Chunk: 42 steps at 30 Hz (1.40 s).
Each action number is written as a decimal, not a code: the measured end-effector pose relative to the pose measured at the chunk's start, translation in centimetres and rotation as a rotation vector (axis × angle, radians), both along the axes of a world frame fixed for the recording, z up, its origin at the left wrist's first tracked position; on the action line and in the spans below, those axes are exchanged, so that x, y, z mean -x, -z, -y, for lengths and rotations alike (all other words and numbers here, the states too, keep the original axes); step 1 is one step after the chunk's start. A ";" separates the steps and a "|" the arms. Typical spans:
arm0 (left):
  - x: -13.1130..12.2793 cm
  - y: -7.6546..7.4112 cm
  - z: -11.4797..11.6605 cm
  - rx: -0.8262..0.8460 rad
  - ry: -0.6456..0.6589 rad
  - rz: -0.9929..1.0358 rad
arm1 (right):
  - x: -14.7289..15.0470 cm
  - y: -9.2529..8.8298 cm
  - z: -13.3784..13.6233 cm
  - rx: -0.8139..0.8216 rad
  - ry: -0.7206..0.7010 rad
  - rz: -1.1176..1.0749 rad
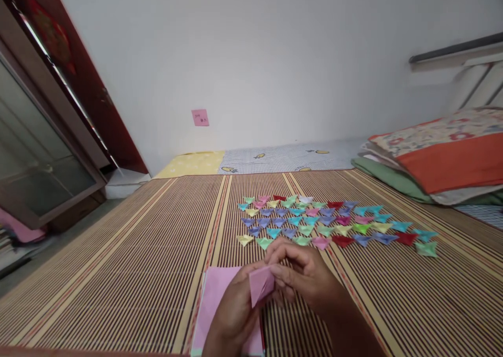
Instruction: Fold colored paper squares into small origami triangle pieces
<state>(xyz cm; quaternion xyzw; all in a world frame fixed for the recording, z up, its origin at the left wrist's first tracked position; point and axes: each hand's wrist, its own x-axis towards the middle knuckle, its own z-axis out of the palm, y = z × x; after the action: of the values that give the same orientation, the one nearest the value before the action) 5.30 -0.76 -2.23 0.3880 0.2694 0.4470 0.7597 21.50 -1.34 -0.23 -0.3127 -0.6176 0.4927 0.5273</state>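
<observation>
Between my two hands is a partly folded piece of pink origami paper (260,285). My left hand (236,304) is closed around its lower left side. The thumb and fingers of my right hand (301,273) pinch its upper right edge. Beneath my left hand lies a stack of square paper (214,294) with a pink sheet on top. Just beyond my hands, several small folded paper pieces (302,220) in many colours stand in rows. The far side of the pink piece is hidden by my fingers.
A striped bamboo mat (137,257) covers the bed. Folded bedding (451,152) is piled at the right. A pink note (200,117) sticks to the white wall. At the left are a red door (94,84) and a glass-fronted cabinet (35,137).
</observation>
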 end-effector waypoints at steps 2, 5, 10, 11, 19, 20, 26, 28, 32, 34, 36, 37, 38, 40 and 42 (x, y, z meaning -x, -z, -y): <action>1.1 -0.4 -0.4 -0.103 -0.068 -0.136 | -0.5 -0.2 0.2 -0.051 0.083 0.115; 2.5 -1.0 -0.8 -0.228 -0.051 -0.328 | -0.8 -0.5 0.3 -0.074 0.187 0.314; 3.1 -1.3 -0.8 -0.305 -0.077 -0.491 | 0.0 -0.6 0.5 -0.003 0.204 0.427; 3.1 -1.3 -0.8 -0.308 -0.080 -0.500 | 0.2 -0.6 0.5 0.009 0.202 0.419; 3.1 -0.8 -0.7 -0.253 -0.033 -0.460 | 1.1 -0.5 0.0 0.038 0.153 0.305; 3.1 -0.8 -0.8 -0.250 -0.049 -0.445 | 1.1 -0.4 0.0 0.036 0.159 0.295; 3.5 -0.4 -1.8 -0.099 -0.283 -0.268 | 1.0 -0.8 0.3 -0.229 0.183 0.344; 3.7 -0.5 -1.9 -0.040 -0.308 -0.236 | 1.3 -1.0 0.5 -0.309 0.160 0.424; 3.7 -0.8 -1.8 0.013 -0.313 -0.196 | 2.5 -0.9 0.7 -0.438 0.211 0.548; 3.6 -0.9 -1.7 0.009 -0.313 -0.188 | 3.1 -0.6 0.7 -0.513 0.245 0.567; 3.6 -0.9 -1.7 -0.004 -0.316 -0.193 | 3.6 -0.3 0.5 -0.583 0.282 0.575; 3.6 -0.9 -1.7 -0.008 -0.317 -0.195 | 3.7 -0.2 0.4 -0.617 0.300 0.579; 3.6 -0.8 -1.8 -0.009 -0.318 -0.192 | 3.8 0.0 0.2 -0.647 0.316 0.584; 3.6 -0.8 -1.8 -0.002 -0.322 -0.175 | 3.9 0.3 0.0 -0.691 0.336 0.592; 3.6 -0.7 -1.8 0.006 -0.340 -0.164 | 3.9 0.5 -0.3 -0.709 0.341 0.596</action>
<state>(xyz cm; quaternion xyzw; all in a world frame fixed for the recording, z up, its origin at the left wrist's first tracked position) 1.73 1.04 -1.55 0.3698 0.3932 0.5353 0.6497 17.64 -1.08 -0.77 -0.3379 -0.8113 0.0481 0.4746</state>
